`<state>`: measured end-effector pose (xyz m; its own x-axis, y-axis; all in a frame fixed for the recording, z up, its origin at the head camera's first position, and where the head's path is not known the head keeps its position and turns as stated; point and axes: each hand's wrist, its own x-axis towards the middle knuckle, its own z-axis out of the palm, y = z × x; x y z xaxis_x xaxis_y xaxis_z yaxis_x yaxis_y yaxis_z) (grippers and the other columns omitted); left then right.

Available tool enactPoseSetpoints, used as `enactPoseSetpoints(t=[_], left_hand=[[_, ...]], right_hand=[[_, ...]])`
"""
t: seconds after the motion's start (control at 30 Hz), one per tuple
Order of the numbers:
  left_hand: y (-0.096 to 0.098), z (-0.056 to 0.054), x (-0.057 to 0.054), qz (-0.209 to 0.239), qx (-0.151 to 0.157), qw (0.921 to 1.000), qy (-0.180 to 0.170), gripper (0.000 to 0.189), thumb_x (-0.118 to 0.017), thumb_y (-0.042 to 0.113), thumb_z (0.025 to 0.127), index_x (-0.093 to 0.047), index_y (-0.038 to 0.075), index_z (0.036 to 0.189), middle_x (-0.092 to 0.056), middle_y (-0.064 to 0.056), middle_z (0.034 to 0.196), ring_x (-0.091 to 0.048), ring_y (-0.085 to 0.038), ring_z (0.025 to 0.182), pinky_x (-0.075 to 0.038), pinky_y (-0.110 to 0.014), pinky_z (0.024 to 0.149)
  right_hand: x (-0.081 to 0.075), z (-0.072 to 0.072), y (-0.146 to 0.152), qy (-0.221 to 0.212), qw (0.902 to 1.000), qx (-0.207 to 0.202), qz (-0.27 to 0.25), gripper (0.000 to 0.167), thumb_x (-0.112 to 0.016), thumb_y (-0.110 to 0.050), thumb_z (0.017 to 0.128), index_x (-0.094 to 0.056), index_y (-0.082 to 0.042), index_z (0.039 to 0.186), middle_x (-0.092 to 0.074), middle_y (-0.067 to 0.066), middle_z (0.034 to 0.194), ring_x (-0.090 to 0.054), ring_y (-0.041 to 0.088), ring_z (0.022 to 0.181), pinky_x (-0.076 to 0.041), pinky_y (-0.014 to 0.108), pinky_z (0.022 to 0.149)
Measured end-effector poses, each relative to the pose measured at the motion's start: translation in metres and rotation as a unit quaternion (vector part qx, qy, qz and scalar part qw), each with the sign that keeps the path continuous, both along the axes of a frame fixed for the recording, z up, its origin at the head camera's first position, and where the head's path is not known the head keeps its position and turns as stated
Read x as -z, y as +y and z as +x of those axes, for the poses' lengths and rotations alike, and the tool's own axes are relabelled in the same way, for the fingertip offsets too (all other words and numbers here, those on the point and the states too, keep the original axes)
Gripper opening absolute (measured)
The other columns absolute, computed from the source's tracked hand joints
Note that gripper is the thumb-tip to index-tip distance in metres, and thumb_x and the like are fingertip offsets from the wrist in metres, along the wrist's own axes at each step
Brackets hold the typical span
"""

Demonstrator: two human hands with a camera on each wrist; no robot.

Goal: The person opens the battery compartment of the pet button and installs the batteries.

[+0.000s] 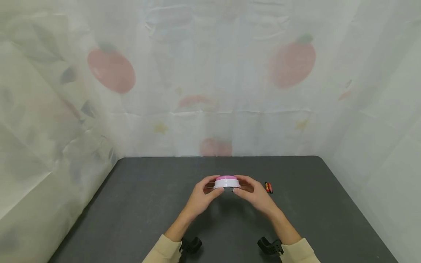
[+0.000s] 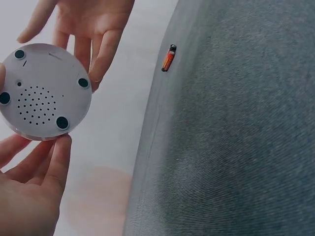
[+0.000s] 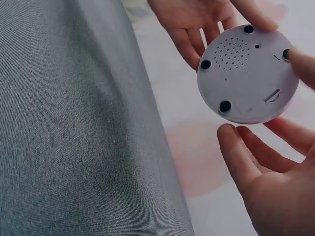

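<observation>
Between both hands, raised over the table, is a round white sound button (image 1: 227, 183) with a pink domed top. Its flat underside (image 2: 42, 101) shows a cluster of speaker holes, several dark round feet and a small slot; in the right wrist view, a latch-like notch is on the underside (image 3: 251, 78). My left hand (image 1: 201, 197) grips the left side, thumb at the lower front edge and fingers around the side. Mirroring it, my right hand (image 1: 256, 197) holds the right side. Two red-and-black batteries (image 1: 268, 187) lie to the right of the right hand.
A dark grey table (image 1: 148, 204) with rounded far corners lies beneath the hands. White curtains (image 1: 210, 73) printed with fruit hang behind it and along both sides. Black wrist mounts (image 1: 270, 246) sit by the cream sleeves (image 1: 297, 252).
</observation>
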<state>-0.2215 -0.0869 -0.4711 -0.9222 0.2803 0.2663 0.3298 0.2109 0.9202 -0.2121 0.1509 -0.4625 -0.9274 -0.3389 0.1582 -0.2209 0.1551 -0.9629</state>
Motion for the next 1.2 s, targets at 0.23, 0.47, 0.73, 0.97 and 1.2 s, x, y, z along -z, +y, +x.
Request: enactPoseSetpoints(t=[0.23, 0.47, 0.73, 0.97, 1.2], left_hand=[[0.001, -0.003, -0.004, -0.008, -0.002, 1.0000, -0.004, 0.034, -0.072, 0.017, 0.097, -0.065, 0.010, 0.130, -0.067, -0.003, 0.117, -0.064, -0.019, 0.107, -0.052, -0.034, 0.093], [0.005, -0.002, -0.003, -0.006, -0.009, 0.9999, -0.003, 0.032, -0.070, 0.013, 0.098, -0.065, 0.005, 0.128, -0.068, -0.007, 0.115, -0.064, -0.024, 0.106, -0.053, -0.034, 0.090], [0.004, 0.003, -0.004, -0.010, 0.003, 0.9999, -0.003, 0.035, -0.072, 0.018, 0.097, -0.065, 0.009, 0.130, -0.067, -0.005, 0.117, -0.064, -0.021, 0.109, -0.053, -0.032, 0.090], [0.004, 0.004, -0.004, -0.025, 0.026, 0.9988, 0.034, 0.046, -0.073, 0.028, 0.096, -0.059, 0.016, 0.139, -0.065, 0.000, 0.122, -0.063, -0.018, 0.112, -0.054, -0.037, 0.091], [0.005, 0.007, -0.004, -0.038, 0.059, 0.9921, 0.104, 0.070, -0.078, 0.021, 0.093, -0.042, 0.022, 0.153, -0.055, -0.001, 0.140, -0.057, -0.020, 0.124, -0.054, -0.039, 0.092]], right_hand=[[0.001, -0.001, -0.002, 0.036, 0.9990, 0.025, -0.004, 0.045, -0.075, -0.017, 0.094, -0.061, -0.005, 0.136, -0.064, 0.013, 0.127, -0.064, 0.031, 0.114, -0.054, 0.029, 0.089], [0.003, 0.000, -0.005, 0.056, 0.9968, 0.051, -0.024, 0.041, -0.074, -0.016, 0.095, -0.063, -0.004, 0.132, -0.065, 0.015, 0.123, -0.064, 0.031, 0.112, -0.055, 0.030, 0.087], [0.007, 0.003, -0.005, 0.071, 0.9942, 0.074, -0.032, 0.032, -0.069, -0.014, 0.098, -0.066, -0.004, 0.129, -0.067, 0.014, 0.118, -0.066, 0.020, 0.106, -0.054, 0.030, 0.085], [0.004, 0.002, -0.005, 0.051, 0.9929, 0.089, -0.060, 0.029, -0.068, -0.013, 0.099, -0.067, 0.001, 0.124, -0.067, 0.016, 0.114, -0.065, 0.016, 0.098, -0.053, 0.028, 0.082], [0.001, 0.000, -0.009, 0.013, 0.9915, 0.111, -0.067, 0.025, -0.068, -0.015, 0.099, -0.070, 0.003, 0.115, -0.068, 0.009, 0.102, -0.063, 0.017, 0.088, -0.053, 0.029, 0.077]])
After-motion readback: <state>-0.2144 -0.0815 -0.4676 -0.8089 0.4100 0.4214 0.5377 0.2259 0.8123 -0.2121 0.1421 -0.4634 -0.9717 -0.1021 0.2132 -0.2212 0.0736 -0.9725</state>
